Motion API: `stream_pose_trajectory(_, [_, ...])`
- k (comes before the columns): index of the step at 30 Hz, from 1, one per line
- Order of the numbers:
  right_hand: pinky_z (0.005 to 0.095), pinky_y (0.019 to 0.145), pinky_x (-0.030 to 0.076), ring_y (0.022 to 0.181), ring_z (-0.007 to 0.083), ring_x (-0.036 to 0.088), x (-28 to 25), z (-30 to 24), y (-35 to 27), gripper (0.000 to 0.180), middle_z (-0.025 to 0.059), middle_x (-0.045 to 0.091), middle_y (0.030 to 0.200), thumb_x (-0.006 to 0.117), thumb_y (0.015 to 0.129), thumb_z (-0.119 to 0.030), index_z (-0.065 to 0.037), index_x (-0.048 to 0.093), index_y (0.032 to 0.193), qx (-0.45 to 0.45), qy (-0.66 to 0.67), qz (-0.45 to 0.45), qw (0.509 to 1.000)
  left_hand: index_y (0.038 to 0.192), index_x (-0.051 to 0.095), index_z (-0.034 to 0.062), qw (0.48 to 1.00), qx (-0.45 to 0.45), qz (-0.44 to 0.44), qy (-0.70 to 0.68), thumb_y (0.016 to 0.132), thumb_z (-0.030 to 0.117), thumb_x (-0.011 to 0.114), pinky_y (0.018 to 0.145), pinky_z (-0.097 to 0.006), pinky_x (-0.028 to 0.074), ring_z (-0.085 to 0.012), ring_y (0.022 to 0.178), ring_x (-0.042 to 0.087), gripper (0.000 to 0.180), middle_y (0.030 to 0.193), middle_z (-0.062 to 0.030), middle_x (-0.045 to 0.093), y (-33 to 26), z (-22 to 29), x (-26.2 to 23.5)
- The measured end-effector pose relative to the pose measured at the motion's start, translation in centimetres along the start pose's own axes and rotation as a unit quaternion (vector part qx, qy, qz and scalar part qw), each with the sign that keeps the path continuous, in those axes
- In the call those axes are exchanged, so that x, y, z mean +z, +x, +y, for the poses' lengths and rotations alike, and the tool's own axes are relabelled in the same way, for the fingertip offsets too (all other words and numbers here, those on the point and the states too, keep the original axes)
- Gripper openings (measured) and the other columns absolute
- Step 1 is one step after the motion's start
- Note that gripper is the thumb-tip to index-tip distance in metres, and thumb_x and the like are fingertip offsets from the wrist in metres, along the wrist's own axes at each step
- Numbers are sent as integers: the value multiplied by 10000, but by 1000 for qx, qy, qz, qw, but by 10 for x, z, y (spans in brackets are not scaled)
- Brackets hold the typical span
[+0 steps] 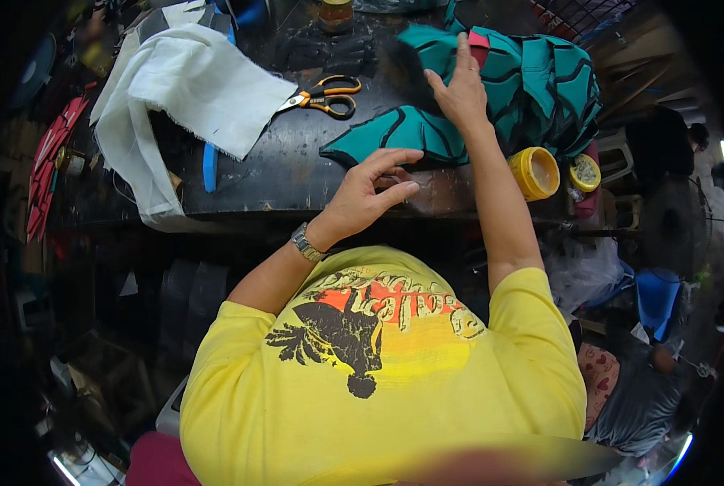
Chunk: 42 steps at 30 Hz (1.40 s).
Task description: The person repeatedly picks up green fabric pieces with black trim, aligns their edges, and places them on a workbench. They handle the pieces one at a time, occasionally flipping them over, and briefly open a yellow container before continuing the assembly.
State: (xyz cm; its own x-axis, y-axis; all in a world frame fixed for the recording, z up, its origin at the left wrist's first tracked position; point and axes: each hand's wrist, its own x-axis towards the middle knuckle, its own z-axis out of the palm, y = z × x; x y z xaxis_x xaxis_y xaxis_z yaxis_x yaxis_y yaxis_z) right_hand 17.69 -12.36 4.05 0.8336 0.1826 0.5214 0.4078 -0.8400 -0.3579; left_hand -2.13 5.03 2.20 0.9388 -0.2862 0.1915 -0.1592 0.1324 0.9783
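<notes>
Head view: a green stack point(547, 85) lies right on the counter point(277, 185). Right hand point(464, 97) extends over it, fingers straight, apparently gripping nothing; left hand point(370, 189), half-curled, appears empty. I judge the stack light, flexible; grasp edges.

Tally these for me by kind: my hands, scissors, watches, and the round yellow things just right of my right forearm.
Hands: 2 (left hand, right hand)
Scissors: 1
Watches: 1, on the left wrist
Round yellow things: 2 (tub, smaller round piece beside it)
Total: 6
</notes>
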Motion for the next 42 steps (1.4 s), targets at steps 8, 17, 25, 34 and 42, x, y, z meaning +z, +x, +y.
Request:
stream_pose_trajectory(8, [473,1028,451,1244,381,559,-13,3,-32,897,208,534,1396,780,827,-287,-203,295,1577,-53,74,-34,995,1499,417,40,954,-192,-22,-229,1008,162,608,935,-276,516,-116,1044,624,541,1221,-65,626,-13,-18,1])
stream_pose_trajectory(17, [395,1179,310,1384,264,425,-48,-6,-64,979,114,430,1529,864,730,-230,-129,350,1558,-89,258,-322,907,1509,369,52,917,-180,-5,-356,1026,195,578,929,-277,513,-115,1025,623,546,1235,-67,614,-4,-25,13])
stream_pose_trajectory(25, [380,1149,340,1281,234,487,-79,-36,-90,1126,70,451,1508,930,618,-207,-129,330,1567,-124,324,-158,925,1333,548,71,894,-14,125,-431,980,127,618,947,-339,517,-156,1100,627,365,1263,-62,626,-6,-18,22])
stream_pose_trajectory(34, [357,1066,376,1269,236,515,-159,43,-113,433,148,578,1334,533,1026,-394,-37,729,1171,-6,239,-72,968,1260,598,71,875,-45,67,-478,1035,221,557,917,-344,549,-194,1069,691,273,1206,-79,701,19,-14,25])
stream_pose_trajectory(42, [486,1062,375,1273,405,495,-173,130,-115,547,217,629,1268,528,969,-582,-112,803,1021,130,-221,-208,944,1226,609,78,872,-56,37,-484,1037,212,553,820,-327,566,-170,989,704,239,1145,-67,717,22,-17,38])
